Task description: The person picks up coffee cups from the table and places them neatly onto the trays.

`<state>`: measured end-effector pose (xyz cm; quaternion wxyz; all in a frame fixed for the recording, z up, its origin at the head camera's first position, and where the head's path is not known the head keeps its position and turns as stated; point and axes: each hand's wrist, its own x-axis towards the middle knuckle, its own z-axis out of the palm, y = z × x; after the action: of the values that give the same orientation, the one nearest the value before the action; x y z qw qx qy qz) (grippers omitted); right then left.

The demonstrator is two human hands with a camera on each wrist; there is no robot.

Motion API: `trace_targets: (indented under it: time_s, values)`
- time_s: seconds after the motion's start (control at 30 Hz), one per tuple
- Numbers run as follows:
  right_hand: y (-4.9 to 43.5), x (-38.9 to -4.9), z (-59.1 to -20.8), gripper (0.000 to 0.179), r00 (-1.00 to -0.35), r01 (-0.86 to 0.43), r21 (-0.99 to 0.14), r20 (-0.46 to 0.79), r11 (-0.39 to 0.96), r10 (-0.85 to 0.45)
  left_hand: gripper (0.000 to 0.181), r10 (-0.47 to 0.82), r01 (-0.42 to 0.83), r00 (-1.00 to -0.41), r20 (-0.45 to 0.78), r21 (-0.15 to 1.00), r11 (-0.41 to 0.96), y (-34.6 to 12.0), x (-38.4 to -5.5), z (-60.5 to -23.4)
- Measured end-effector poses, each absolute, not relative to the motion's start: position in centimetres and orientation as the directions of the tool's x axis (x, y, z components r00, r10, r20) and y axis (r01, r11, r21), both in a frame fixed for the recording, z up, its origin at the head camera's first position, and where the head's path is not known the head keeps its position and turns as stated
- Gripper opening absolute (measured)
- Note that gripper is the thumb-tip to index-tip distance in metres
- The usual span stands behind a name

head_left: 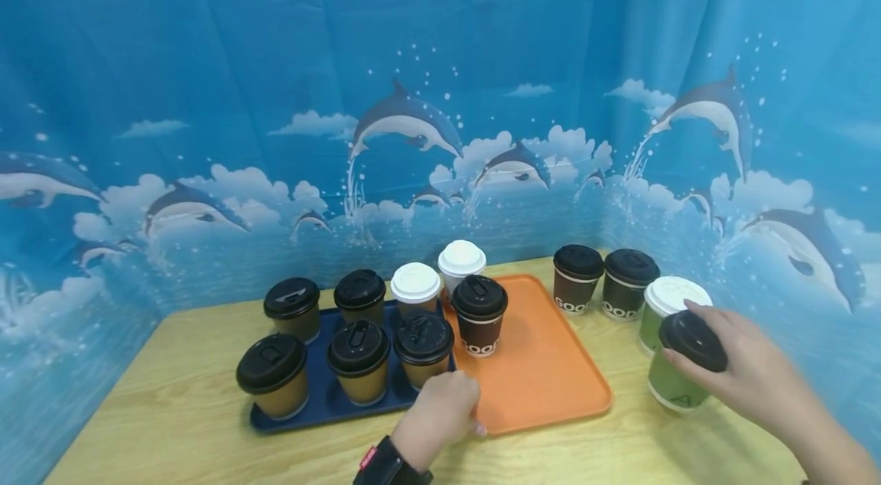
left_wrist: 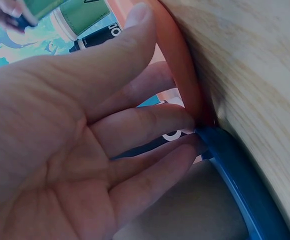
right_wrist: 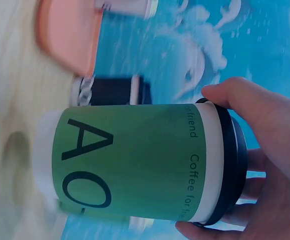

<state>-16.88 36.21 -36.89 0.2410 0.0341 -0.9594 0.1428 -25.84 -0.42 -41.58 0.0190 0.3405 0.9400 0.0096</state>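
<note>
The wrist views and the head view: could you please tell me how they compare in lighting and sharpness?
Head view: bright, with a soft shadow on the table below the right hand; left wrist view: dimmer, the left hand in shade; right wrist view: lettering crisp on the green cup, while the dark cup behind looks blurred.

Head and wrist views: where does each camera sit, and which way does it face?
Head: worn on the head, facing forward and down at blue tray, orange tray, cups; left hand, right hand show.
Left wrist: on that wrist, facing the trays' adjoining edges; left hand large, right hand partly.
Right wrist: on that wrist, facing the held cup; right hand shows.
Head and right wrist share the held cup.
</note>
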Motion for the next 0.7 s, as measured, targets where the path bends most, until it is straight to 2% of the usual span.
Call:
trace_targets:
  time_s: [0.13,0.23,0.47,0.6,0.7]
  values:
    - [32.7,-18.2,-35.6,0.076,-0.844,-0.26,-0.247,0.528,0.933,-0.095,0.038,0.632,0.632,-0.775,-0.002,0.007,0.775,-0.4,-25.7,-41.7]
    - [29.8,-19.2,-34.9,0.075,-0.842,-0.318,-0.254,0.519,0.913,-0.149,0.036,0.617,0.617,-0.787,-0.003,0.0,0.787,-0.4,-25.4,-41.6]
    - [23.6,-21.3,-34.3,0.071,-0.862,-0.381,-0.279,0.452,0.882,-0.229,0.033,0.614,0.614,-0.789,0.005,0.033,0.789,-1.5,-24.7,-40.8]
    - [21.2,-22.4,-34.8,0.071,-0.839,-0.427,-0.252,0.468,0.869,-0.276,0.024,0.597,0.597,-0.802,0.013,0.046,0.801,-2.2,-24.7,-40.1]
    - [19.8,-23.1,-35.1,0.071,-0.821,-0.456,-0.243,0.486,0.856,-0.3,0.02,0.568,0.565,-0.822,-0.05,0.066,0.823,-2.4,-24.9,-39.7]
